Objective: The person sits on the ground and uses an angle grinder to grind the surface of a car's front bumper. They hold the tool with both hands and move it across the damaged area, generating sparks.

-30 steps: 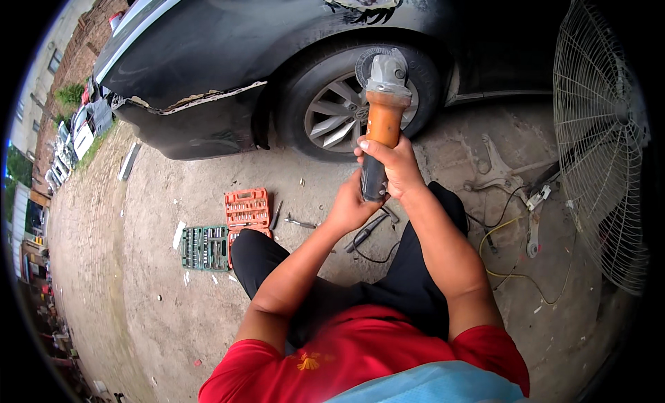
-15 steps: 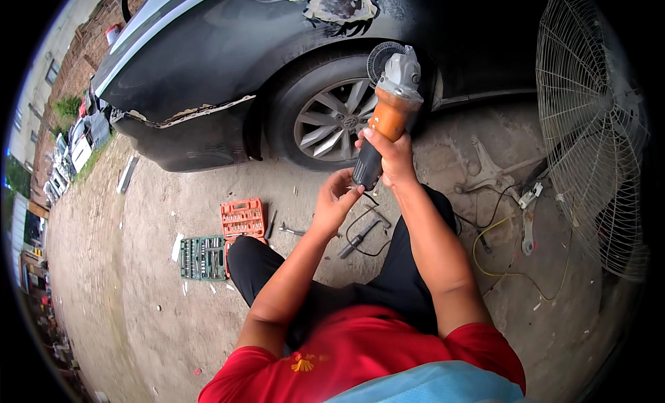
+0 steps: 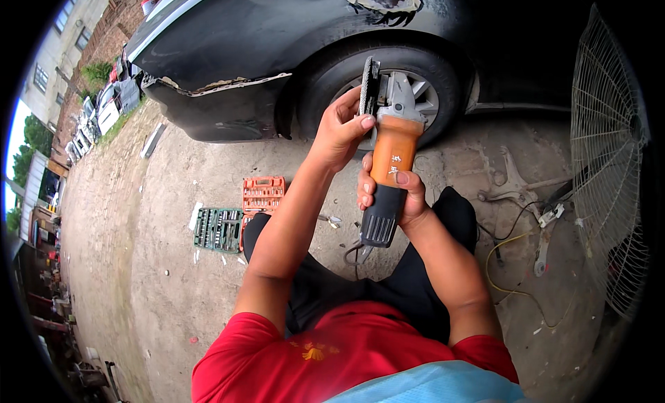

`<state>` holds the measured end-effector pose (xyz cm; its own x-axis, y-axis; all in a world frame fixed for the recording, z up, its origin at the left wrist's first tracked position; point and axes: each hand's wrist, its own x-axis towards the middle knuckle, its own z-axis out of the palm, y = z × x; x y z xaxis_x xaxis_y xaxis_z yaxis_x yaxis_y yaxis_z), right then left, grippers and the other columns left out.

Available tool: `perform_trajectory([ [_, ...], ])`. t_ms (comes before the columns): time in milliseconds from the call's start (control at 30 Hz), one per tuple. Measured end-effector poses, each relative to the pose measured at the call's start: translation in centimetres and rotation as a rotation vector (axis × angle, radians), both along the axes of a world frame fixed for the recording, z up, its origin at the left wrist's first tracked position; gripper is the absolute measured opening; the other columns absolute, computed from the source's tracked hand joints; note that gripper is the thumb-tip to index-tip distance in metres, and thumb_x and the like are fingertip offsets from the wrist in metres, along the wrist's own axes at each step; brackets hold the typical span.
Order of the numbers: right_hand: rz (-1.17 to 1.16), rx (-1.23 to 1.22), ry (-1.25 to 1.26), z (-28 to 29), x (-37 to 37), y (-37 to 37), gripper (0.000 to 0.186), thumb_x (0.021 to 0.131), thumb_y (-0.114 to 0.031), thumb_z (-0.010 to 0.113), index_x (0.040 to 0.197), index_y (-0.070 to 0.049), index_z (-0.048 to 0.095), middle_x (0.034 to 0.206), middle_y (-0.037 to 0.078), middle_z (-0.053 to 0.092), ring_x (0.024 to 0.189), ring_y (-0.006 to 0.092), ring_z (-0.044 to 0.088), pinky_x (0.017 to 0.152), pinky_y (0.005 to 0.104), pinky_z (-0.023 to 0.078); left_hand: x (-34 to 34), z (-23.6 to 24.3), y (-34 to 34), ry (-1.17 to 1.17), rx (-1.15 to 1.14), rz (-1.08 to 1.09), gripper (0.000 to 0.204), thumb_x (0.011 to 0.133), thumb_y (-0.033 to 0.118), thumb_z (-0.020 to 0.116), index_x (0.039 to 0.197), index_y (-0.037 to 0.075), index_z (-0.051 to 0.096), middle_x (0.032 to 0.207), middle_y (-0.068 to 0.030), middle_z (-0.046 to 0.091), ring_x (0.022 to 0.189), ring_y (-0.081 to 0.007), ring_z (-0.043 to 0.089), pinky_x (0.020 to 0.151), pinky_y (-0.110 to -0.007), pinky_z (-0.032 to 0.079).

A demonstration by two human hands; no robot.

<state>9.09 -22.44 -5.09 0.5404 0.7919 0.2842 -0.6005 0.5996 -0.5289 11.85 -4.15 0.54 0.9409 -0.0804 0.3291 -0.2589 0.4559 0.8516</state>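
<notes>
An orange and black angle grinder [image 3: 396,150] with a grey metal head is held upright in front of me. My right hand [image 3: 409,200] wraps round its body where the orange casing meets the black rear end. At the grinder's head, the abrasive disc [image 3: 370,91] is turned nearly edge-on. My left hand [image 3: 344,131] pinches the lower rim of this disc, thumb on the near side; the other fingers are partly hidden behind it. Below the black end a short piece of dark cord [image 3: 355,253] hangs down between my knees.
A dark car [image 3: 228,49] with a damaged panel stands ahead, its wheel [image 3: 429,91] behind the grinder. Socket sets in an orange case [image 3: 264,188] and a green case [image 3: 218,230] lie left. A wire-guarded fan [image 3: 609,160], a metal arm part [image 3: 514,181] and a yellow cable [image 3: 506,286] are right.
My left hand has gone from the grinder's rear end up to its disc. The grinder has come lower and turned, so the disc shows edge-on. My view has shifted a little left.
</notes>
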Motion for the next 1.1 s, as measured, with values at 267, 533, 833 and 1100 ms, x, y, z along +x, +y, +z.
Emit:
perform_trajectory([
  [267, -0.003, -0.059, -0.06, -0.1, -0.5, 0.3, 0.067, 0.081, -0.04, 0.082, 0.131, -0.004, 0.056, 0.098, 0.013, 0.072, 0.086, 0.0273, 0.074, 0.086, 0.0433, 0.062, -0.2, -0.2, -0.8, -0.093, -0.01, 0.047, 0.097, 0.08, 0.039, 0.096, 0.154, -0.006, 0.053, 0.141, -0.0119, 0.069, 0.129, -0.0193, 0.067, 0.115, -0.037, 0.051],
  [533, -0.062, -0.079, -0.06, 0.2, -0.9, 0.2, 0.067, 0.081, -0.04, 0.082, 0.131, -0.004, 0.057, 0.097, 0.014, 0.072, 0.087, 0.0279, 0.074, 0.086, 0.0429, 0.062, 0.5, -0.6, -1.4, -0.104, -0.081, -0.012, 0.1, 0.08, 0.038, 0.096, 0.157, -0.005, 0.048, 0.14, -0.0145, 0.069, 0.127, -0.0248, 0.069, 0.114, -0.043, 0.055],
  [833, -0.099, -0.053, -0.098, 0.0, -0.9, 0.7, 0.065, 0.083, -0.04, 0.082, 0.131, -0.004, 0.058, 0.098, 0.015, 0.072, 0.088, 0.0278, 0.074, 0.087, 0.0427, 0.06, 0.6, -0.6, -2.2, -0.065, -0.104, 0.034, 0.094, 0.081, 0.039, 0.085, 0.155, -0.005, 0.05, 0.139, -0.0154, 0.069, 0.127, -0.0247, 0.069, 0.115, -0.041, 0.053],
  [1100, -0.028, 0.022, -0.046, -0.6, -0.8, 0.8, 0.065, 0.081, -0.038, 0.082, 0.132, -0.006, 0.057, 0.098, 0.012, 0.071, 0.087, 0.0275, 0.074, 0.09, 0.0438, 0.06, 0.2, 0.1, -3.2, -0.085, -0.053, 0.123, 0.104, 0.079, 0.042, 0.083, 0.164, -0.006, 0.045, 0.147, -0.0153, 0.067, 0.134, -0.0236, 0.066, 0.118, -0.038, 0.048],
])
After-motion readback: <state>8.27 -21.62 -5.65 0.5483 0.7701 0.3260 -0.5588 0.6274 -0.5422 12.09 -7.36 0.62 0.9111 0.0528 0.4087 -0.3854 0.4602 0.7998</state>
